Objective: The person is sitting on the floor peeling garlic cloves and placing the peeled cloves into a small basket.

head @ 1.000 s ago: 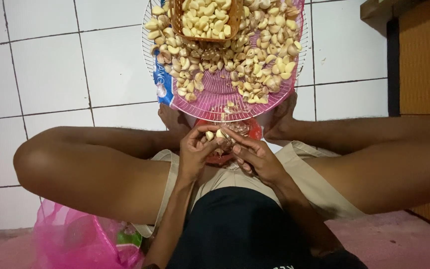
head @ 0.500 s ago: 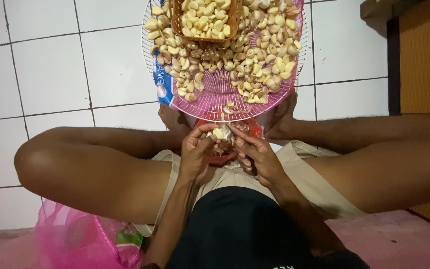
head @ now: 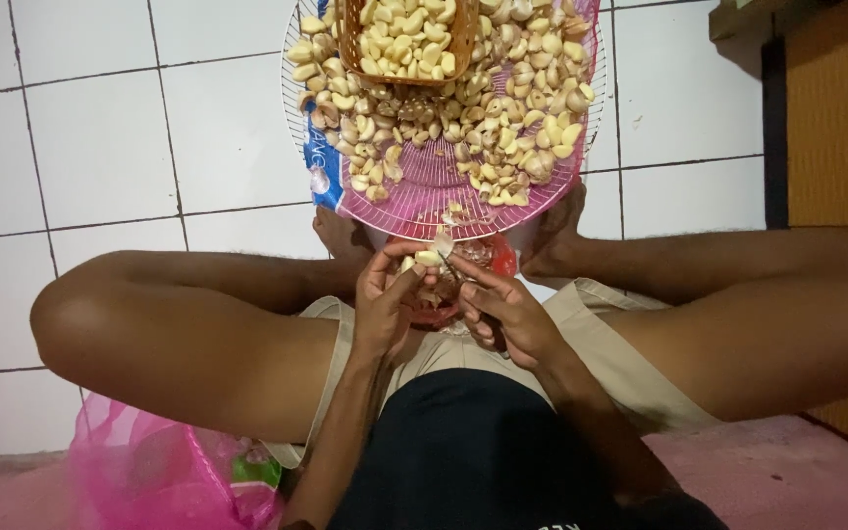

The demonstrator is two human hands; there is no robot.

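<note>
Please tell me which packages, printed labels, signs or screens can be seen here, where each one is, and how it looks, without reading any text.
Blue printed plastic package with white lettering: tucked under the left edge of the round pink wire tray of garlic cloves, mostly hidden.
Green printed wrapper: inside the translucent pink plastic bag at bottom left, only a small part showing.
No signs or screens are in view.

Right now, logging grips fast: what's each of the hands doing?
Left hand: closed on a garlic clove.
Right hand: closed on a small blade, its tip at the clove.
</note>
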